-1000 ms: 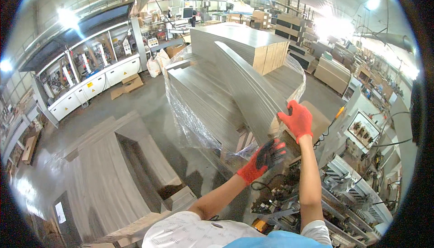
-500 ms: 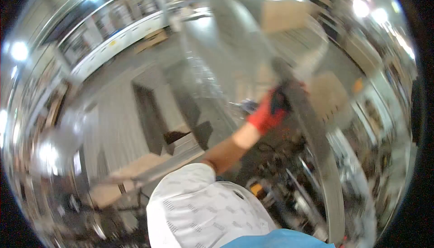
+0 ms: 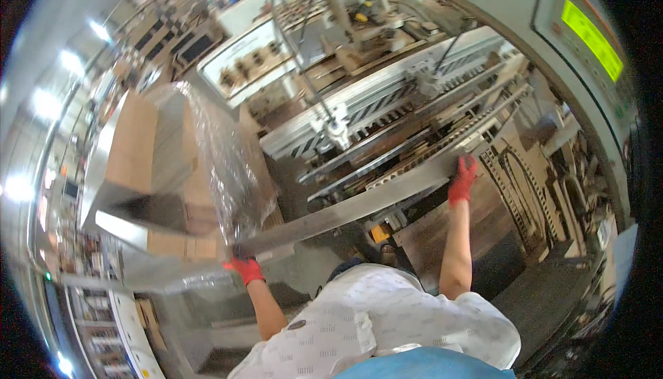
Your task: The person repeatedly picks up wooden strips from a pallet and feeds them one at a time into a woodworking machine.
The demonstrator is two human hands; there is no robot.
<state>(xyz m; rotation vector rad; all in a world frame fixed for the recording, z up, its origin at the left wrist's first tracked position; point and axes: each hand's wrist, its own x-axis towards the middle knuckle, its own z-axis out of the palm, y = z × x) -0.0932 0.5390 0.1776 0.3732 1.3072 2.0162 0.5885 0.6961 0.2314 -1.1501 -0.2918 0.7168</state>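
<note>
A long, narrow grey sheet-metal strip [image 3: 345, 210] spans the space before me, held by both hands and slanting up to the right. My left hand [image 3: 243, 268], in a red glove with dark fingertips, is closed on its left end. Near the strip's other end, my right hand [image 3: 463, 182], gloved in red too, has its fingers wrapped on the edge. Just beyond the strip are the metal rails [image 3: 414, 113] of a large machine. The undersides of my fingers are hidden.
Clear plastic film [image 3: 224, 158] drapes over cardboard-wrapped stacks [image 3: 132, 140] at the left. A control panel with a lit yellow-green screen [image 3: 592, 40] stands at the upper right. Dark sheet metal [image 3: 459, 241] lies under my right arm. Slotted tooling strips [image 3: 528, 192] lie at the right.
My view has swung round to the machine. The strip, earlier upright at the right, now lies across in front of me. Both hands now show on it; only one gloved hand was clear before.
</note>
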